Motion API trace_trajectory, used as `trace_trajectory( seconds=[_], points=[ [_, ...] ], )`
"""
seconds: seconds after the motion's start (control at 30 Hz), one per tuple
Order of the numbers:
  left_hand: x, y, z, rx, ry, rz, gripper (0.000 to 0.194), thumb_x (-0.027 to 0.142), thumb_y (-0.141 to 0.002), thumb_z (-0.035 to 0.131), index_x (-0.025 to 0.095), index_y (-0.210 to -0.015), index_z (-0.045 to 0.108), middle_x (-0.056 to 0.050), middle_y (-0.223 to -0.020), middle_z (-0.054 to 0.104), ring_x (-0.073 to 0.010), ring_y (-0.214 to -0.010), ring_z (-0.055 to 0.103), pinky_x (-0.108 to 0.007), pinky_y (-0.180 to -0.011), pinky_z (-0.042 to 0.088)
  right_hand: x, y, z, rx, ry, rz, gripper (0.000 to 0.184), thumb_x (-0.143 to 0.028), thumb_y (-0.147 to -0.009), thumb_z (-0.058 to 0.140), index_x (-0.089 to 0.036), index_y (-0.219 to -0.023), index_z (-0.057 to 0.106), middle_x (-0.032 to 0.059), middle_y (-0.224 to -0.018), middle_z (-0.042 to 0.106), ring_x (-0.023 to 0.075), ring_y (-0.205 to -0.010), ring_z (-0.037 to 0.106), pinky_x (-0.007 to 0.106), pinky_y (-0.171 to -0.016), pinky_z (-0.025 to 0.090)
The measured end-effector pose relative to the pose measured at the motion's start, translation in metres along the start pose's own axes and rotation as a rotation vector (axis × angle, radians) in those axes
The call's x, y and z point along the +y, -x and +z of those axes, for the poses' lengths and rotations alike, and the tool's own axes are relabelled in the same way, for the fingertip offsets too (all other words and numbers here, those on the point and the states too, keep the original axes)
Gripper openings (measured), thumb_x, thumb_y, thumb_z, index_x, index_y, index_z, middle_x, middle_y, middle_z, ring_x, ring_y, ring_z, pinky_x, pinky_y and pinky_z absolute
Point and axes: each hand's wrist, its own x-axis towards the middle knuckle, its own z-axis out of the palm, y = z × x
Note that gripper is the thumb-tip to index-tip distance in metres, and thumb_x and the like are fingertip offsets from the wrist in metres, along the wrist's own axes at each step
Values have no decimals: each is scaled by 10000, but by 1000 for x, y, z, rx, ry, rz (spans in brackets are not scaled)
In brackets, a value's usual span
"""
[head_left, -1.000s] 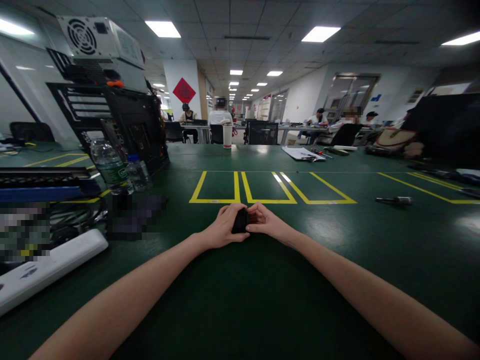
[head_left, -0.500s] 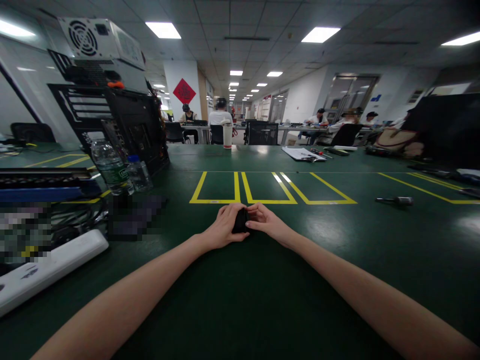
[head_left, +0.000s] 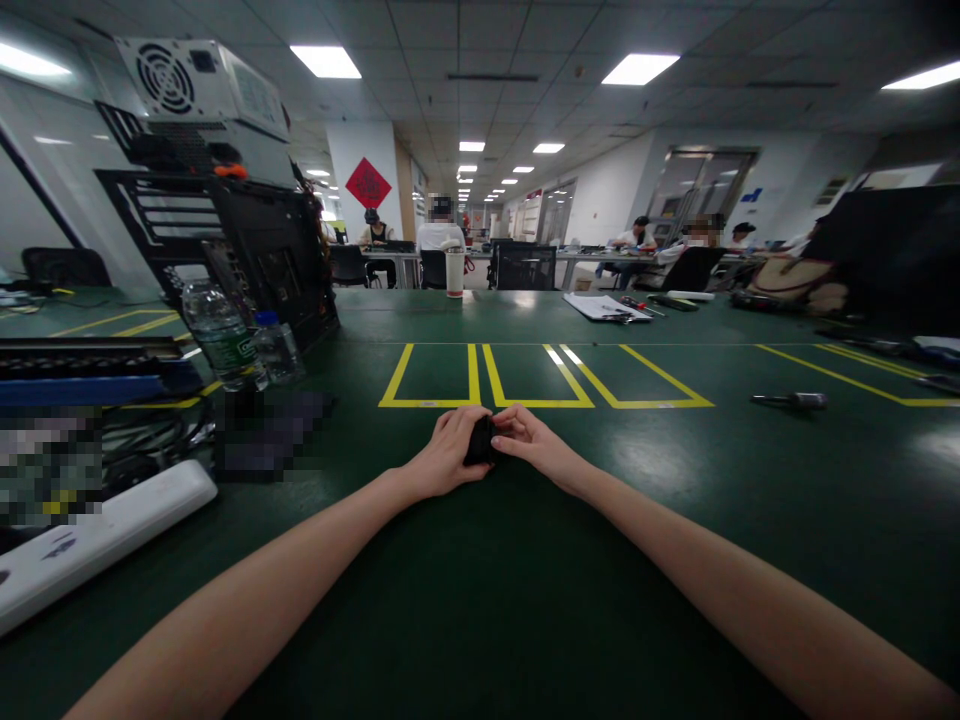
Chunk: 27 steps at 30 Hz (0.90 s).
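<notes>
Between my two hands, just in front of the yellow tape frames, is a small black object whose kind I cannot make out. My left hand is wrapped around its left side, thumb along the near edge and fingers over the top. From the right, my right hand pinches the object's right side with thumb and fingertips. Much of the object is hidden by the fingers. Both hands are low over the green table.
At left stand a computer case, two plastic bottles and a white power strip. A screwdriver lies to the right. Further back are a clipboard and a white cup. Several people sit at far desks.
Both hands stay in almost the same place around the black object. My left thumb has shifted very slightly to the left.
</notes>
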Motion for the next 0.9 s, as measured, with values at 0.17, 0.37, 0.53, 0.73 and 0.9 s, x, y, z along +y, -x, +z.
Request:
trace_trajectory(
  seconds=[0.17,0.37,0.53,0.73,0.9],
  points=[
    [0,0,0,3,-4,9,617,212,-668,601,217,-1180,257,-69,-1147,411,-221,-1107,382,-402,-974,238,0,-1,-2,3,43,17,281,-238,-674,631,-200,-909,481,26,-969,518,162,-941,499,372,-872,367],
    [0,0,0,2,-12,7,606,211,-672,595,207,-1177,260,-74,-1135,416,-221,-1103,385,-396,-970,241,8,-1,-5,-82,-9,-50,373,-165,-607,687,-221,-884,444,-1,-938,524,149,-936,513,360,-862,380],
    [1,0,-1,-3,-8,-1,615,227,-675,598,221,-1182,251,-71,-1145,413,-227,-1107,384,-407,-968,241,5,-1,-3,-22,-15,-43,230,-230,-677,634,-209,-843,476,-2,-896,536,140,-914,516,349,-869,374],
    [1,-1,0,-6,-3,-6,614,222,-673,600,222,-1179,252,-70,-1145,416,-229,-1108,387,-414,-971,238,5,-2,-2,17,0,-21,286,-234,-665,643,-220,-898,478,3,-912,532,152,-922,510,360,-859,386],
    [2,-1,-1,-5,0,-8,603,224,-674,597,221,-1174,259,-73,-1143,418,-235,-1109,388,-425,-967,240,2,-1,-3,-16,27,8,298,-232,-661,643,-205,-908,478,20,-960,517,168,-950,506,382,-874,382]
  ],
)
